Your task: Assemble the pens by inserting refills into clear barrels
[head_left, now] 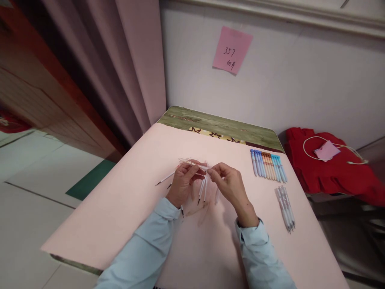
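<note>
Over the middle of the table, my left hand (182,184) is closed around a clear pen barrel (186,161) that lies nearly level. The fingertips of my right hand (231,185) pinch together at the barrel's right end; the exact part between them is hidden by the fingers. Beneath and around both hands lie several white pen refills (201,191) with dark tips, pointing different ways. Some loose clear pen parts (217,196) are scattered among them, partly covered by my hands.
At the right of the pink-covered table (120,208) sits a neat row of blue, brown and turquoise pens (268,165). Nearer me lie several grey-white pens (285,209). Past the right edge is a red cloth (313,176) with a white cable. A pink note (232,50) hangs on the wall.
</note>
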A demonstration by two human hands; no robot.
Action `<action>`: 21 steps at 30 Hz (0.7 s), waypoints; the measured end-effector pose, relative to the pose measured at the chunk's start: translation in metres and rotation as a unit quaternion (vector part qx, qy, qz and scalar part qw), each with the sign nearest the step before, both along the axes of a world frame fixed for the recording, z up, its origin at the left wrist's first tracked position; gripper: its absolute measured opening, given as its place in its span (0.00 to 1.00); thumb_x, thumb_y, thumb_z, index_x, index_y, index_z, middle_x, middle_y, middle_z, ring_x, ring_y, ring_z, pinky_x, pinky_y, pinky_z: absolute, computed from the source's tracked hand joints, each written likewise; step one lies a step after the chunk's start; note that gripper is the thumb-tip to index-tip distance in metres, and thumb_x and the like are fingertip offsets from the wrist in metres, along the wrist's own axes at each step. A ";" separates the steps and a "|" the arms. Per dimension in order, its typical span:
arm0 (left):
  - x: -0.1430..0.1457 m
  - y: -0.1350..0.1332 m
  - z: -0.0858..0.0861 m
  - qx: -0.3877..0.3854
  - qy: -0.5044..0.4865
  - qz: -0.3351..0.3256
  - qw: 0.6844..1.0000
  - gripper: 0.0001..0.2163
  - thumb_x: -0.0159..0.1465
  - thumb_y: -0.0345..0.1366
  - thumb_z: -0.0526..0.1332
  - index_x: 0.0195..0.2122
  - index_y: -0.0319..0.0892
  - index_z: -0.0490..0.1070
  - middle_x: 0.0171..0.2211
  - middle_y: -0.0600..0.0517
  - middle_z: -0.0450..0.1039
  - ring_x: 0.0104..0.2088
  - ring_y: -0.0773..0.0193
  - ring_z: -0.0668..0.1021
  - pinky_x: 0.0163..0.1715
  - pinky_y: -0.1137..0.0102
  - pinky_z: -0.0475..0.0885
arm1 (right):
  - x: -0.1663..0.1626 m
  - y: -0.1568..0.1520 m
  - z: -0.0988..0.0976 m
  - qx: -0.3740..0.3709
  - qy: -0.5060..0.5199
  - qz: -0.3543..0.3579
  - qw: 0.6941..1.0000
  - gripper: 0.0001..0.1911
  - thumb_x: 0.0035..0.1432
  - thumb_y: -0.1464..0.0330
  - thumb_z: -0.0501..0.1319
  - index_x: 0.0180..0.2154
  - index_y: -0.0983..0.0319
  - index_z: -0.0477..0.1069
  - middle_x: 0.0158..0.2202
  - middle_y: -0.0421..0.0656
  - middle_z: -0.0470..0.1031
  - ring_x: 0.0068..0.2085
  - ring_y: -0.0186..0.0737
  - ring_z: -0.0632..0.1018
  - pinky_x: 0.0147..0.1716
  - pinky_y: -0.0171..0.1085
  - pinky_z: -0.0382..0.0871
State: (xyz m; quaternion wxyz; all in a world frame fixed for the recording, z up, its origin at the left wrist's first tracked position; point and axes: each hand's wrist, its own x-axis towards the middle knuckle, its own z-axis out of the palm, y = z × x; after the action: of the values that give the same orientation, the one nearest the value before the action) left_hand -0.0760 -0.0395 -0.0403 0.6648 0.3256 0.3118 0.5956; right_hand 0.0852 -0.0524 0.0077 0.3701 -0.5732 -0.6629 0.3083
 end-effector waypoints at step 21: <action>-0.001 0.000 -0.001 0.008 0.011 -0.009 1.000 0.08 0.61 0.39 0.68 0.38 0.41 0.76 0.37 0.49 0.81 0.32 0.66 0.80 0.36 0.71 0.74 | -0.004 -0.002 0.003 -0.026 -0.054 0.014 0.998 0.22 0.67 0.55 0.54 0.26 0.58 0.75 0.21 0.39 0.76 0.26 0.36 0.76 0.29 0.33 0.63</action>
State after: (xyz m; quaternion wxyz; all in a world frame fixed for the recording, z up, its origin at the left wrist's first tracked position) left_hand -0.0773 -0.0394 -0.0417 0.6640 0.3403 0.3115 0.5884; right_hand 0.0811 -0.0545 0.0105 0.3145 -0.5894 -0.6814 0.2989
